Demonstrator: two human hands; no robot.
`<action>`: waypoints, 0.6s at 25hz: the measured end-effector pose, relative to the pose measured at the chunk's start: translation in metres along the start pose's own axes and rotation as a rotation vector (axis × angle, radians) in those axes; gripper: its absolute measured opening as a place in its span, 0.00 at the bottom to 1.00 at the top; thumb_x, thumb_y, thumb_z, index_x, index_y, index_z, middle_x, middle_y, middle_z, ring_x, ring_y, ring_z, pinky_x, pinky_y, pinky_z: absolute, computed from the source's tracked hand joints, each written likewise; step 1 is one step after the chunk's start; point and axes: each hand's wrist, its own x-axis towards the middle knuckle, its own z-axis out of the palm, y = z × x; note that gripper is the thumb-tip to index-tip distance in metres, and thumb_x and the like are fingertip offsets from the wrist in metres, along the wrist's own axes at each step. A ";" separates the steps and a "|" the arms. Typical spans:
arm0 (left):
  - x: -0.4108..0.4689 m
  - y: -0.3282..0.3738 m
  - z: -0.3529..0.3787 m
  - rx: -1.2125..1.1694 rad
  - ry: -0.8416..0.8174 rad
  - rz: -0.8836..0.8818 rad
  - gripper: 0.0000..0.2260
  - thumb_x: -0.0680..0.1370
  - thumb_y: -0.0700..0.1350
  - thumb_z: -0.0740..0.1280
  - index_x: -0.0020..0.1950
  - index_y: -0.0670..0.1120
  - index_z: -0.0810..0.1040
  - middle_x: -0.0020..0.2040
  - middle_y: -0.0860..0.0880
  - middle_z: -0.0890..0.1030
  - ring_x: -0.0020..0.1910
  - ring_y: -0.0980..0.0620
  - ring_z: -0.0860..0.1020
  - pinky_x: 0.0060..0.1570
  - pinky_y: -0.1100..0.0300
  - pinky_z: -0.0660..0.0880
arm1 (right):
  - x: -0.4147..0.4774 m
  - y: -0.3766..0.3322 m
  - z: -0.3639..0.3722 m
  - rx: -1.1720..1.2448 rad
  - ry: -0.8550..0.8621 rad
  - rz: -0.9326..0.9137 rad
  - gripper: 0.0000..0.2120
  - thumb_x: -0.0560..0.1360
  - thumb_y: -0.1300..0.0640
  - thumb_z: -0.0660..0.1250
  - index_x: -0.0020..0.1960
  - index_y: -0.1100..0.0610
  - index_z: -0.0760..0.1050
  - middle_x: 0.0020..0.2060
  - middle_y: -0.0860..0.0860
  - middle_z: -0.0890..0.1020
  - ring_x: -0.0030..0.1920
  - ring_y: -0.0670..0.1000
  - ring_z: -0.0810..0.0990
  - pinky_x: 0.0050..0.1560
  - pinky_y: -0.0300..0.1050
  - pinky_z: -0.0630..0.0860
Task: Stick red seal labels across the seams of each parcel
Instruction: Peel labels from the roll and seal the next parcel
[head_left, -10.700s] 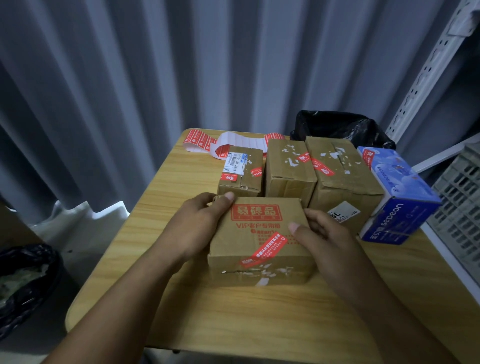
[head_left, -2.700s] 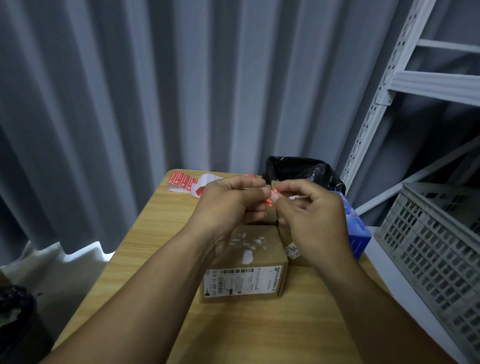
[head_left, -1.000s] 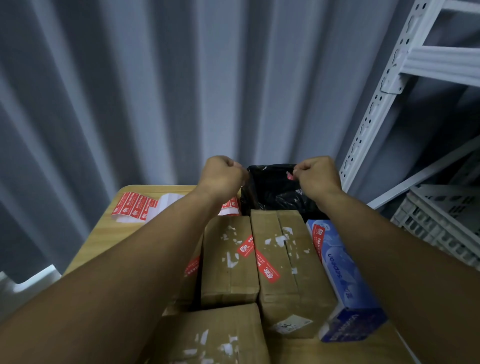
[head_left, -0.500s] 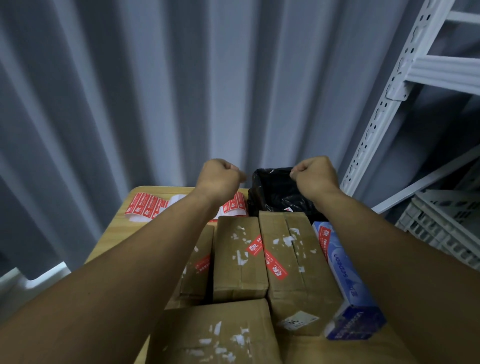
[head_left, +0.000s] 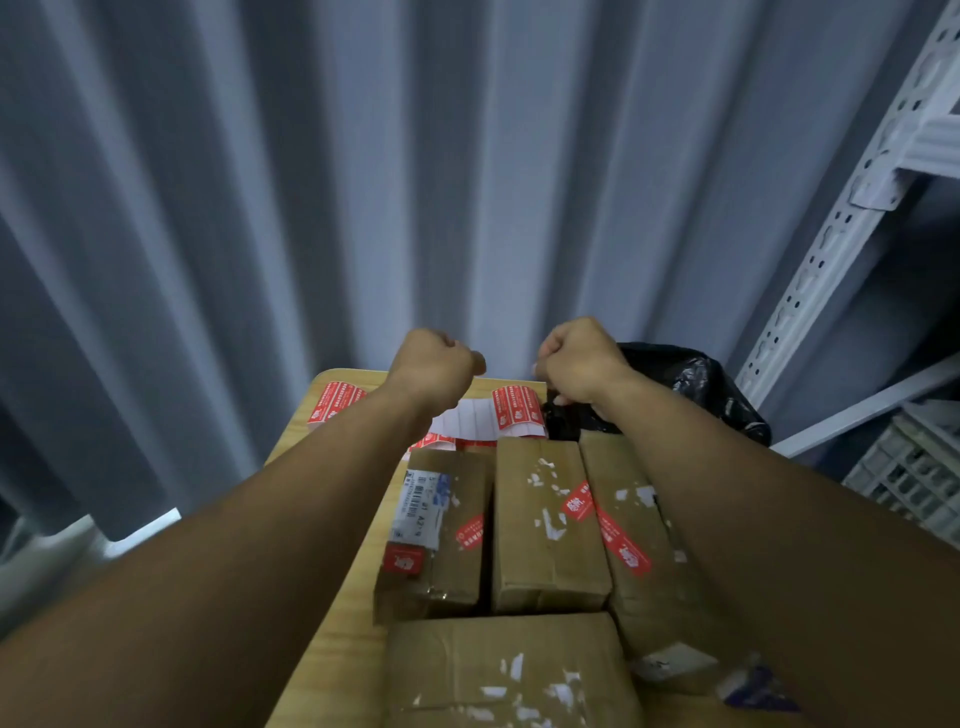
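Grey pleated drapery (head_left: 260, 182) fills the upper frame. From the lower left a bare forearm reaches to the left hand (head_left: 439, 364) at centre frame, above the far end of the wooden worktop (head_left: 343, 675). The hand is seen from the back with its fingers curled in; whether they pinch anything cannot be told.

Under that wrist a strip of red seal labels (head_left: 517, 410) on white backing lies along the far edge of the worktop. Just nearer the camera three cardboard parcels stand side by side:

- The left parcel (head_left: 441, 530) carries a white shipping label and small red seals.
- The middle parcel (head_left: 545, 525) shows torn white paper scraps.
- The right parcel (head_left: 634, 519) has a long red seal (head_left: 621, 540) running aslant over its top.

A fourth parcel (head_left: 514, 670) lies across the bottom of the frame, touching the row.

The right hand (head_left: 582, 364) hangs just right of the left one, apart from it, over a black plastic bag (head_left: 696, 384). Its fingers are curled too and their hold is hidden. At the right edge are a white perforated shelf post (head_left: 831, 249) and a pale crate (head_left: 909, 483).
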 end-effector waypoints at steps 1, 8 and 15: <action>0.004 -0.004 0.000 0.003 -0.006 -0.009 0.07 0.77 0.38 0.68 0.52 0.37 0.81 0.51 0.37 0.82 0.50 0.40 0.81 0.54 0.42 0.81 | 0.002 -0.003 0.008 -0.040 -0.050 -0.016 0.01 0.73 0.65 0.70 0.42 0.62 0.80 0.39 0.58 0.84 0.41 0.60 0.84 0.45 0.60 0.84; 0.036 -0.028 0.026 0.024 -0.088 -0.087 0.06 0.77 0.34 0.63 0.50 0.35 0.79 0.54 0.33 0.82 0.53 0.35 0.82 0.54 0.40 0.79 | 0.022 -0.015 0.042 -0.329 -0.264 -0.060 0.16 0.78 0.71 0.59 0.64 0.63 0.74 0.59 0.60 0.78 0.57 0.59 0.79 0.59 0.53 0.79; 0.056 -0.045 0.034 0.058 -0.101 -0.095 0.09 0.80 0.33 0.62 0.42 0.42 0.75 0.51 0.36 0.83 0.53 0.38 0.82 0.57 0.43 0.80 | 0.049 -0.012 0.064 -0.546 -0.455 -0.111 0.15 0.78 0.67 0.62 0.65 0.63 0.69 0.61 0.61 0.76 0.54 0.60 0.79 0.50 0.51 0.81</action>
